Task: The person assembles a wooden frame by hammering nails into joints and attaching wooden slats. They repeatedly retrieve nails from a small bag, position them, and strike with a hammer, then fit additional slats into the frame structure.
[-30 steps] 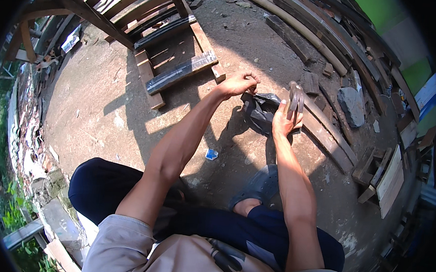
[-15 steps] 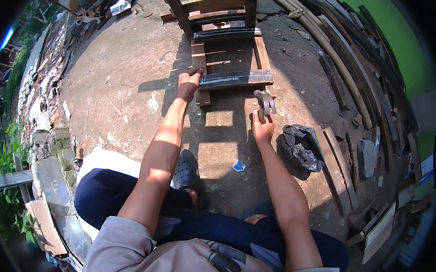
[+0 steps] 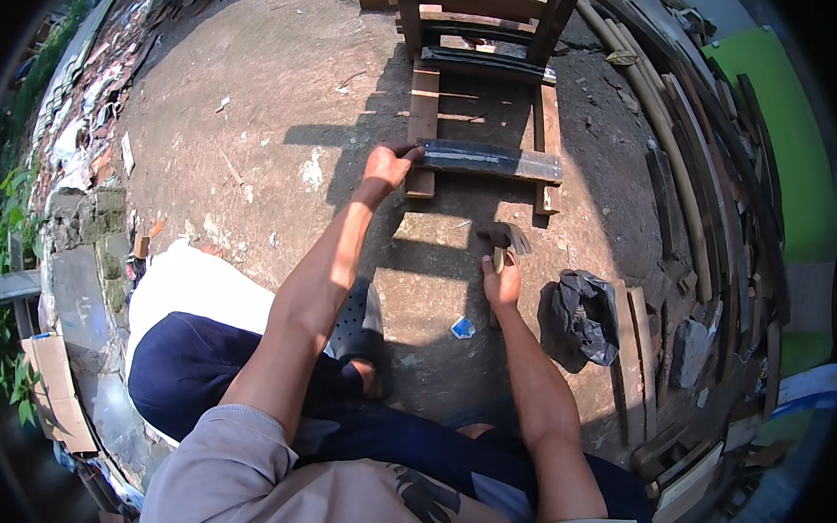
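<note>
Gripping dark slat (image 3: 488,160) end, left hand (image 3: 387,166) closed, across wooden frame (image 3: 425,101) on dirt ground (image 3: 254,139). Right hand (image 3: 503,283) closed on hammer (image 3: 503,239) just below. Step, judged: positioning slat for fixing. Next: steady hold, aligned ends.

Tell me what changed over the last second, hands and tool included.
The right hand carried the hammer away from the black bag and lowered it to the ground in front of the wooden frame. The left hand left the spot by the bag and gripped the end of the dark slat lying across the frame. The hammer stayed gripped; the bag stayed put.
</note>
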`<control>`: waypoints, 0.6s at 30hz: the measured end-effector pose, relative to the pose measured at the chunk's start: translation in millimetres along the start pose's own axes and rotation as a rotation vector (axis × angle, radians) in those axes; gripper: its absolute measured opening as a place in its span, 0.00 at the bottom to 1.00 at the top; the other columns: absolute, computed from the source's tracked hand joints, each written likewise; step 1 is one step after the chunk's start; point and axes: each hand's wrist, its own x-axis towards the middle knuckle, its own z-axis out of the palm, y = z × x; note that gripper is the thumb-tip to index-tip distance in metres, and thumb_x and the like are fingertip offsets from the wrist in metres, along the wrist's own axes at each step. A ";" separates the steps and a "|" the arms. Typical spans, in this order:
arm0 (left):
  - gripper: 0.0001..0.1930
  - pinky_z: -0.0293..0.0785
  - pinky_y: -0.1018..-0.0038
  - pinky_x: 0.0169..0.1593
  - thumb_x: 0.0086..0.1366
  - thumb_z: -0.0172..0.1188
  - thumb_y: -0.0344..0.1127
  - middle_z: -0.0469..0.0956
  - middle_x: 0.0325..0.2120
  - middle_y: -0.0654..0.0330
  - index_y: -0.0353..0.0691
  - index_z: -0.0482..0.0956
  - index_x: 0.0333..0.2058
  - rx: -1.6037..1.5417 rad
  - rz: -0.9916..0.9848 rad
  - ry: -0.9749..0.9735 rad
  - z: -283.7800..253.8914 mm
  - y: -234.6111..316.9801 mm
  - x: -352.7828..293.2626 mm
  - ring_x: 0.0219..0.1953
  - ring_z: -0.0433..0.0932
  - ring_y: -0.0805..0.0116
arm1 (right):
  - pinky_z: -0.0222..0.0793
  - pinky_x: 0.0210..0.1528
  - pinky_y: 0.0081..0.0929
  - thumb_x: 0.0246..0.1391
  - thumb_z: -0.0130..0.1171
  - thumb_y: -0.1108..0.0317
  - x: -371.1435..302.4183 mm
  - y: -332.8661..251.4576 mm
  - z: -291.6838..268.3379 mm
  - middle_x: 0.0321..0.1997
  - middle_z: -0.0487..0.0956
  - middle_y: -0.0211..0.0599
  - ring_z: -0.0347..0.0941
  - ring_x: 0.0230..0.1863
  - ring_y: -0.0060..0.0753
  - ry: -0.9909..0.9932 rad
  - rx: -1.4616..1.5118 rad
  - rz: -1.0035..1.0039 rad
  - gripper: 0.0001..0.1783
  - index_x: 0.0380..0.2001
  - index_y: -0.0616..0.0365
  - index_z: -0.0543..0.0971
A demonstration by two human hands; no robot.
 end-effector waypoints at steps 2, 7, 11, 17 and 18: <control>0.17 0.73 0.71 0.49 0.60 0.65 0.47 0.84 0.40 0.55 0.43 0.84 0.43 0.025 -0.018 -0.008 5.0 1.2 -1.1 0.44 0.81 0.64 | 0.71 0.48 0.44 0.53 0.61 0.57 -0.9 1.9 -0.8 0.41 0.81 0.52 0.77 0.45 0.56 0.004 -0.006 0.002 0.21 0.46 0.58 0.78; 0.21 0.73 0.67 0.51 0.61 0.63 0.51 0.82 0.42 0.52 0.43 0.83 0.45 0.151 0.043 -0.010 5.1 0.6 0.3 0.47 0.80 0.57 | 0.71 0.47 0.46 0.53 0.61 0.55 -1.1 2.3 5.5 0.40 0.81 0.54 0.76 0.44 0.59 0.031 -0.091 0.008 0.21 0.45 0.58 0.78; 0.21 0.73 0.66 0.51 0.61 0.62 0.51 0.82 0.42 0.51 0.42 0.83 0.45 0.197 0.100 0.008 4.7 -5.0 3.8 0.47 0.80 0.55 | 0.71 0.45 0.46 0.53 0.61 0.53 -4.4 -9.8 3.0 0.37 0.81 0.54 0.76 0.43 0.59 0.030 -0.138 0.042 0.21 0.41 0.59 0.79; 0.19 0.73 0.64 0.52 0.61 0.63 0.50 0.82 0.42 0.49 0.42 0.84 0.43 0.242 0.121 0.005 5.1 2.4 0.1 0.47 0.80 0.52 | 0.71 0.45 0.46 0.52 0.62 0.52 -6.2 -9.1 2.2 0.35 0.81 0.55 0.77 0.41 0.60 0.045 -0.135 0.054 0.22 0.39 0.61 0.80; 0.19 0.73 0.64 0.52 0.60 0.63 0.49 0.81 0.42 0.49 0.42 0.84 0.43 0.244 0.119 0.008 5.1 4.9 -0.8 0.47 0.79 0.51 | 0.71 0.44 0.46 0.52 0.62 0.51 -5.9 -8.2 2.5 0.34 0.81 0.55 0.77 0.41 0.60 0.049 -0.133 0.056 0.22 0.39 0.61 0.80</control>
